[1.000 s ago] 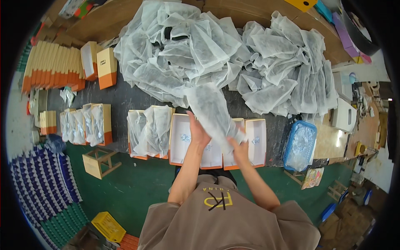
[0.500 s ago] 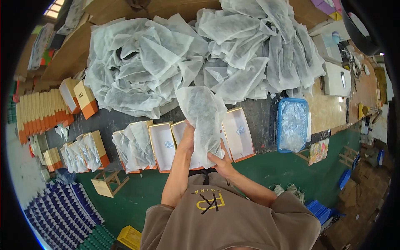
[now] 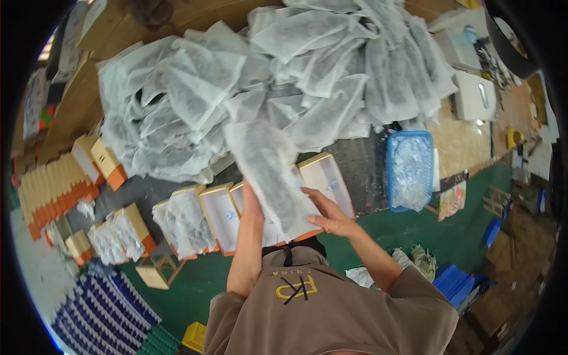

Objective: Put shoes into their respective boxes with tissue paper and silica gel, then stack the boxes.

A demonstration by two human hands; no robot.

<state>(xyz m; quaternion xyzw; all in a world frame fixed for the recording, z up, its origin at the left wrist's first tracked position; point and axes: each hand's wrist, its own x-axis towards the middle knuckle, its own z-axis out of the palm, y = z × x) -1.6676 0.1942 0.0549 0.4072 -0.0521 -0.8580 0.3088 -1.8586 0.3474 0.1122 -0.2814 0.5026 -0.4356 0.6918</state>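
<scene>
A white, translucent fabric bag (image 3: 267, 171) with something dark inside slants over the open boxes before me. My left hand (image 3: 253, 204) grips its left edge; the fingertips are hidden under the fabric. At the bag's lower right edge is my right hand (image 3: 334, 218), thumb and fingers apart, the tips at or just touching the fabric. Below the bag, open white-lined boxes (image 3: 222, 218) with orange sides stand in a row, partly covered by it. To the right, another such box (image 3: 329, 177) has a small blue-and-white packet in it.
Two large heaps of similar bags (image 3: 171, 106) cover the back of the dark table (image 3: 367, 160). Filled boxes (image 3: 184, 222) stand left, with stacked cartons (image 3: 53, 189) beyond. A blue basket (image 3: 390, 171) of clear plastic packets is at right. A wooden stool (image 3: 155, 273) stands below the table.
The bag has swung so its lower end points further right. My right hand's fingers have loosened from the bag's lower corner and spread. The whole view has shifted and tilted slightly.
</scene>
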